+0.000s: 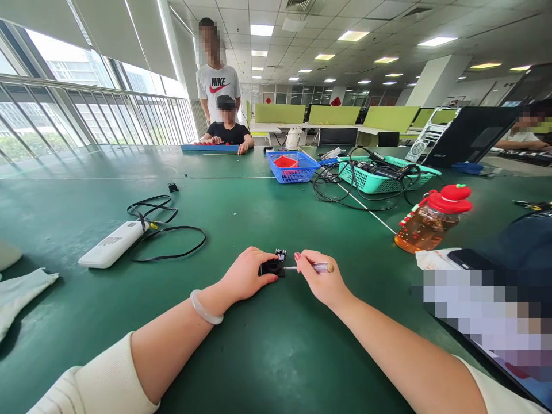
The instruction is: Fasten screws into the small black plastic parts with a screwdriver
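My left hand [246, 273] is closed on a small black part [271, 267], pressing it against the green tabletop [276, 345]. My fingers cover some of that part, so its exact kind does not show. In my right hand [321, 283] is a screwdriver [322, 267] with a pale, see-through handle. Its thin shaft points left and its tip reaches the right side of the black part; whether it sits in a screw is too small to tell. Just behind the part, a little black piece with shiny metal bits [281, 254] stands close to my left fingertips.
A white power bank [114, 244] with a looped black cable lies left. Blue [294, 172] and teal baskets [371, 183], the latter with tangled cables, stand farther back. At right are a red-lidded bottle [431, 227] and a phone [470, 259]. Two people are across the table.
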`<action>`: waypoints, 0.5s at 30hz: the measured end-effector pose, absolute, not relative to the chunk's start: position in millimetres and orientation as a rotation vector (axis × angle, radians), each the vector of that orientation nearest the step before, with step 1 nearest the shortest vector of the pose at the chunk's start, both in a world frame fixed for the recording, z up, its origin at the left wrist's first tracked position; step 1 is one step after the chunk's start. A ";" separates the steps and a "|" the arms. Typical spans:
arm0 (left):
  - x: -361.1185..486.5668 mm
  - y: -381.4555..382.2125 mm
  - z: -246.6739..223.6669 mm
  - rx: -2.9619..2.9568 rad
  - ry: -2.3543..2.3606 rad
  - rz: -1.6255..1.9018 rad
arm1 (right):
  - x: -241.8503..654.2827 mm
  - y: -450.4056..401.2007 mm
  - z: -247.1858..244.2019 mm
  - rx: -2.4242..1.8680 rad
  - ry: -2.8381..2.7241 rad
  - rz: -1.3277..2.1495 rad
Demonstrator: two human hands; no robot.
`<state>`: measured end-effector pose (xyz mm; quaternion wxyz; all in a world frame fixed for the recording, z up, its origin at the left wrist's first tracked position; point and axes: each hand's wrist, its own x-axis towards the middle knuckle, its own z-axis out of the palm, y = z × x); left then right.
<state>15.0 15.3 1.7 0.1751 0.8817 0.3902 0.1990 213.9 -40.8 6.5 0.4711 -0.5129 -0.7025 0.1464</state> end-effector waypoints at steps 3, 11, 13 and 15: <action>15.0 15.5 1.8 2.501 1.107 0.553 | 211.5 -43.7 7.4 -1.275 -1.804 0.252; 14.3 16.8 -0.5 2.510 1.123 0.544 | 207.5 -45.9 7.0 -1.166 -1.847 0.127; 14.3 17.5 -1.2 2.516 1.125 0.534 | 210.0 -45.4 6.4 -1.140 -1.810 0.153; 14.4 18.2 -2.0 2.522 1.117 0.525 | 212.7 -45.0 6.0 -1.136 -1.797 0.200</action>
